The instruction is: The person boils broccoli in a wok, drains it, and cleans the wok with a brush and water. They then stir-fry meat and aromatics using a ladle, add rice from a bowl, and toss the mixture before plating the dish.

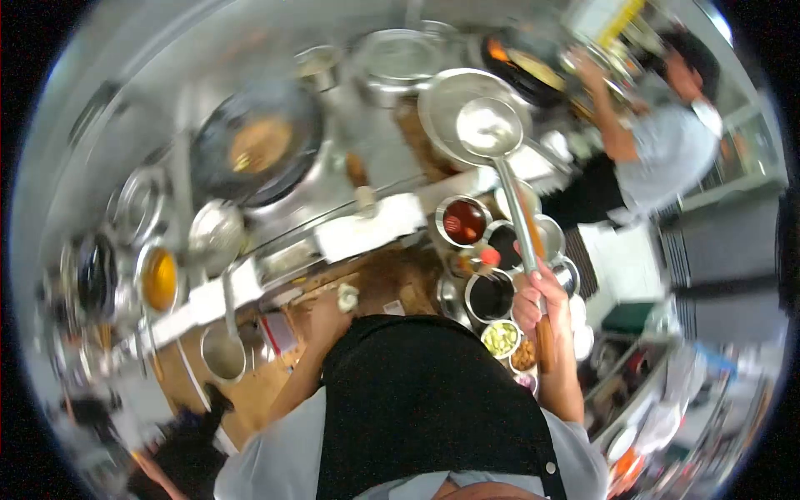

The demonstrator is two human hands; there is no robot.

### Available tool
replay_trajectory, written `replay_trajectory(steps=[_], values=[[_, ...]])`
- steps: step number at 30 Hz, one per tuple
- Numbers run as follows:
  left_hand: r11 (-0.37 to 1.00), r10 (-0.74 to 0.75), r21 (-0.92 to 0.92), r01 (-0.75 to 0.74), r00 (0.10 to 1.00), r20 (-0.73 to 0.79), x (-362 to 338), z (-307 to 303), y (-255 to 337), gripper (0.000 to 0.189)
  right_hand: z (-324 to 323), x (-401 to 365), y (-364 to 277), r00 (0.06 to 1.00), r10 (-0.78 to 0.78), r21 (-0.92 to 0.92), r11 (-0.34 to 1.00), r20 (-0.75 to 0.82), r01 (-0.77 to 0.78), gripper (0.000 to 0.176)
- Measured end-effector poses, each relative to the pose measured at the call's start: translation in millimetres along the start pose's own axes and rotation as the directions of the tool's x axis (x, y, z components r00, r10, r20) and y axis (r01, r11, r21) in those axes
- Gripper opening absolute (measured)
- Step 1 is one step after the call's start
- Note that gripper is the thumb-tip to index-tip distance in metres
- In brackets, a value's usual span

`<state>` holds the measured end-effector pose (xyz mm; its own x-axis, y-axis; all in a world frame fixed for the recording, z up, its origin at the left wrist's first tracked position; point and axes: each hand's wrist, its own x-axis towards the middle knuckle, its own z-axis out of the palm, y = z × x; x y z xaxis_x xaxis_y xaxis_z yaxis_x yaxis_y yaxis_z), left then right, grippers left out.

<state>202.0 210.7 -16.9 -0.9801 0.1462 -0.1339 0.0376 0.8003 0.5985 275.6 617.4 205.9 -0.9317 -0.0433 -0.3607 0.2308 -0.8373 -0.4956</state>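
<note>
My right hand (542, 296) is wrapped round the long handle of a metal ladle (521, 217), whose lower end is wooden. The ladle's bowl (489, 127) hangs over a wide metal bowl (454, 100) and looks wet inside. Below it stand pots of red sauce (463, 222) and dark sauce (490, 296), and a bowl of chopped green pieces (501, 339). My left hand (330, 312), smeared by motion, is closed low over the brown counter, against a small whitish lump (347, 297) that I cannot name.
A black wok (258, 146) with brown food stands on the steel stove at the back left. White cloths (371, 227) line the stove's edge. A pot (223, 353) and an orange-filled bowl (160, 279) are on the left. A co-worker (667, 150) works at another wok, back right.
</note>
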Motion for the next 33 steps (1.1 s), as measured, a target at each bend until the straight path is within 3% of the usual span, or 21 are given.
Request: replay_trajectory(steps=[2, 3, 5, 6, 8, 12, 15, 17, 18, 20, 23, 26, 28, 31, 33], values=[[0.986, 0.164, -0.006, -0.165, 0.983, -0.082, 3, -6, -29, 0.047, 35, 39, 38, 0.991, 0.088, 0.166, 0.98, 0.104, -0.105, 0.063], [0.992, 0.09, -0.074, -0.097, 0.991, -0.1, 2, -20, -35, 0.049, 48, 64, 60, 0.972, 0.138, 0.152, 0.974, 0.19, -0.168, 0.062], [0.976, -0.025, -0.217, 0.003, 0.995, -0.1, -2, -51, -45, 0.052, 79, 113, 112, 0.959, 0.241, 0.052, 0.967, 0.152, -0.251, 0.052], [0.976, -0.111, -0.199, 0.094, 0.991, -0.075, -4, -70, -53, 0.052, 94, 140, 132, 0.948, 0.284, -0.034, 0.959, 0.147, -0.282, 0.047], [0.95, -0.274, -0.159, 0.268, 0.961, -0.018, -9, -104, -78, 0.053, 97, 208, 166, 0.881, 0.383, 0.033, 0.913, 0.279, -0.407, 0.039], [0.935, -0.329, -0.204, 0.29, 0.924, -0.196, -28, -156, -153, 0.046, 161, 293, 260, 0.907, 0.41, 0.003, 0.911, 0.1, -0.412, 0.018], [0.951, -0.278, -0.223, 0.212, 0.904, -0.326, -30, -193, -202, 0.036, 179, 341, 291, 0.841, 0.526, 0.049, 0.843, 0.128, -0.536, 0.014], [0.963, -0.241, -0.215, 0.161, 0.869, -0.432, -24, -217, -221, 0.03, 197, 344, 315, 0.878, 0.476, -0.059, 0.879, 0.042, -0.473, 0.011], [0.953, -0.287, -0.221, 0.205, 0.843, -0.456, -19, -233, -219, 0.033, 209, 343, 325, 0.896, 0.443, -0.111, 0.891, 0.002, -0.44, 0.01], [0.981, -0.181, -0.167, 0.101, 0.793, -0.582, -3, -242, -244, 0.037, 209, 356, 320, 0.874, 0.485, -0.122, 0.868, 0.011, -0.481, 0.012], [0.941, -0.296, -0.31, 0.136, 0.773, -0.56, 20, -254, -256, 0.04, 210, 370, 329, 0.9, 0.433, -0.169, 0.884, -0.055, -0.435, 0.015], [0.863, -0.409, -0.455, 0.219, 0.831, -0.376, 37, -260, -260, 0.039, 209, 379, 328, 0.927, 0.349, -0.307, 0.874, -0.138, -0.375, 0.013], [0.885, -0.37, -0.418, 0.203, 0.853, -0.369, 43, -259, -255, 0.038, 216, 378, 329, 0.946, 0.268, -0.429, 0.844, -0.183, -0.322, 0.013], [0.89, -0.364, -0.413, 0.195, 0.849, -0.383, 47, -252, -249, 0.035, 216, 385, 322, 0.958, 0.246, -0.614, 0.737, -0.147, -0.283, 0.018], [0.85, -0.416, -0.474, 0.227, 0.843, -0.341, 45, -253, -239, 0.034, 214, 386, 318, 0.973, 0.2, -0.75, 0.624, -0.118, -0.22, 0.033]])
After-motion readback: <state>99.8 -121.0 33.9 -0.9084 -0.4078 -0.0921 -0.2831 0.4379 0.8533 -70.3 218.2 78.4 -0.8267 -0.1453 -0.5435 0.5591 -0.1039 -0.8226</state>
